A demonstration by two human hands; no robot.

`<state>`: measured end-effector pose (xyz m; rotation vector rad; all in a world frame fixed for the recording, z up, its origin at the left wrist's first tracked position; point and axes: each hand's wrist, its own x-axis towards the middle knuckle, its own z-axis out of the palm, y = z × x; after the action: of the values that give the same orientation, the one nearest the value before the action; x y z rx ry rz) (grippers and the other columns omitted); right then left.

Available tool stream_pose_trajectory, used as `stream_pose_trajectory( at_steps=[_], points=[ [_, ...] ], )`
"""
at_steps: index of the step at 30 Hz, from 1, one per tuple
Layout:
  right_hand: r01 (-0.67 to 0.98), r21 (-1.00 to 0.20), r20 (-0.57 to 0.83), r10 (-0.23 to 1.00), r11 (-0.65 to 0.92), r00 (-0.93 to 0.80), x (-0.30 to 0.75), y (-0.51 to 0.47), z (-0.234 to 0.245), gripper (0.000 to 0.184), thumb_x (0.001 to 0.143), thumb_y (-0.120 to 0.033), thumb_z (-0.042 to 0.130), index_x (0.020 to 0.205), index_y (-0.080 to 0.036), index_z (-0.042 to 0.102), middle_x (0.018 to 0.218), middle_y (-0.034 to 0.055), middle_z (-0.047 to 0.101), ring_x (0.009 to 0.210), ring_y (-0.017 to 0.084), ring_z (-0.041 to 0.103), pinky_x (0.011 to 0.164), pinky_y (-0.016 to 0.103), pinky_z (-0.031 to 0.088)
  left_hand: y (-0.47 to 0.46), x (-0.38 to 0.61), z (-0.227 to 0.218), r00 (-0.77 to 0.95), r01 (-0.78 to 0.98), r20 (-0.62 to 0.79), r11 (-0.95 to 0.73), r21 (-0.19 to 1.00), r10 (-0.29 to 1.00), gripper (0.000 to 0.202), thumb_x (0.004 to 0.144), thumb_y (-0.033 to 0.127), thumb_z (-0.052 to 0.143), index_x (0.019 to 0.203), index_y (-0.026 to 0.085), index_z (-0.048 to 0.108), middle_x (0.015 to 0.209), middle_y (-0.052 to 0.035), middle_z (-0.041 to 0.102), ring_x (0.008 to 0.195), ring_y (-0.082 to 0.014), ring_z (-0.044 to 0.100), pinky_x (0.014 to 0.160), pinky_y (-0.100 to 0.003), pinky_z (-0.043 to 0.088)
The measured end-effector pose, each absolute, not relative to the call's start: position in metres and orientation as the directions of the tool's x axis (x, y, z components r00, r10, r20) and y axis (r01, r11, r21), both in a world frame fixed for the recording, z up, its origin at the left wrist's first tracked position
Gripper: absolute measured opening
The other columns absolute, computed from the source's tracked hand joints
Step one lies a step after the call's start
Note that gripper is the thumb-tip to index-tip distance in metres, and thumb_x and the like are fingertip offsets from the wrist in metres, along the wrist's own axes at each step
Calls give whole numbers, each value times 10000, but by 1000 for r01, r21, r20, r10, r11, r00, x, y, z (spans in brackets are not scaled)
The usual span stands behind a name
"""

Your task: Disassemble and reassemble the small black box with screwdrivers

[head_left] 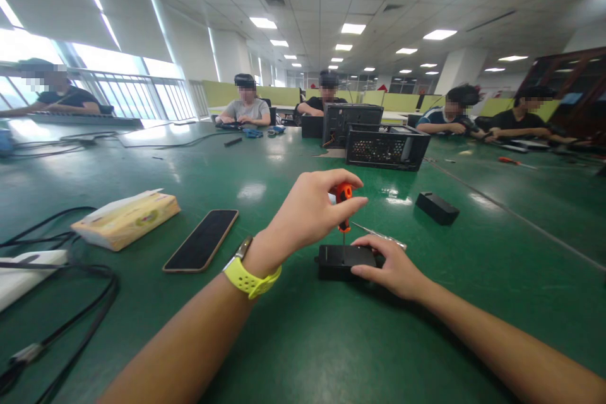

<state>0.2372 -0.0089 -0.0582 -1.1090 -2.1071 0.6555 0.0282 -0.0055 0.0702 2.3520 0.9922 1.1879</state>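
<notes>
My left hand (307, 209), with a yellow-green watch strap (253, 278) at its wrist, is closed round an orange and black screwdriver (345, 225). The screwdriver stands upright, and its thin shaft runs down to the top of a small black box (334, 270). Around the right end of that box curl the thumb and fingers of my right hand (394, 268), holding it on the green table. Just behind the right hand lies a slim metal tool (374, 231), partly hidden. Whether the screwdriver tip sits in a screw cannot be made out.
To the left lie a phone (202, 241), a yellow tissue pack (130, 218), a white power strip (33, 274) and black cables (101, 309). Another black box (437, 208) rests at right. Black computer cases (388, 146) stand farther back. Several people sit around the table (303, 353).
</notes>
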Motion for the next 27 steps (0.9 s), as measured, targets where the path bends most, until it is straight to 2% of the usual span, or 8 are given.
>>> stream_pose_trajectory(
  at_steps=[7, 11, 14, 18, 20, 22, 25, 27],
  points=[
    [512, -681, 329, 843, 524, -425, 236, -9, -59, 333, 766, -393, 708, 1021, -188, 646, 903, 25, 660, 802, 185, 581, 709, 287, 433, -7, 30, 70, 474, 388, 533, -710, 588, 701, 339, 793, 144, 524, 1084, 158, 697, 969, -39, 735, 829, -148, 661, 699, -230, 517],
    [522, -674, 326, 845, 522, -424, 236, -10, -59, 339, 761, -390, 712, 1026, -189, 647, 903, 25, 662, 801, 187, 584, 707, 288, 432, -9, 30, 70, 466, 390, 521, -695, 604, 715, 269, 806, 206, 554, 1016, 154, 714, 895, -36, 734, 666, -120, 634, 591, -212, 496],
    [526, -672, 322, 845, 521, -426, 236, -10, -58, 336, 765, -393, 704, 1026, -189, 645, 914, 31, 664, 820, 195, 587, 720, 295, 438, -8, 29, 71, 497, 387, 457, -660, 644, 737, 302, 796, 133, 481, 986, 168, 713, 851, -23, 726, 588, -103, 610, 537, -204, 480],
    [530, -670, 319, 846, 520, -427, 236, -10, -57, 336, 766, -401, 700, 1020, -188, 646, 905, 32, 663, 810, 195, 586, 715, 296, 442, -6, 30, 68, 533, 352, 485, -703, 618, 693, 321, 837, 142, 439, 1083, 185, 640, 1045, -35, 696, 834, -139, 657, 703, -237, 520],
    [531, -669, 320, 846, 520, -426, 236, -9, -57, 337, 766, -407, 698, 1017, -189, 646, 891, 30, 663, 792, 191, 585, 706, 294, 443, -5, 31, 67, 518, 411, 512, -724, 554, 685, 267, 886, 244, 460, 1107, 181, 595, 1011, -47, 691, 844, -153, 651, 724, -255, 510],
    [531, -668, 321, 846, 521, -426, 237, -9, -58, 341, 764, -412, 700, 1016, -189, 647, 886, 29, 665, 782, 190, 587, 702, 294, 443, -6, 32, 66, 477, 558, 522, -702, 441, 707, 292, 907, 371, 472, 1110, 183, 565, 877, -43, 688, 767, -174, 645, 673, -270, 488],
    [530, -668, 319, 844, 523, -431, 237, -8, -59, 355, 758, -417, 705, 1023, -187, 649, 903, 34, 669, 798, 196, 594, 707, 296, 445, -8, 32, 67, 404, 785, 537, -582, 212, 740, 362, 909, 485, 448, 1096, 195, 556, 751, -45, 665, 690, -213, 638, 599, -281, 440],
    [529, -668, 317, 844, 523, -433, 238, -8, -59, 361, 759, -420, 702, 1028, -186, 648, 916, 39, 671, 815, 202, 598, 713, 298, 447, -9, 31, 67, 367, 871, 542, -484, 84, 756, 384, 916, 512, 406, 1069, 194, 559, 701, -57, 650, 643, -234, 634, 565, -284, 417]
  ],
)
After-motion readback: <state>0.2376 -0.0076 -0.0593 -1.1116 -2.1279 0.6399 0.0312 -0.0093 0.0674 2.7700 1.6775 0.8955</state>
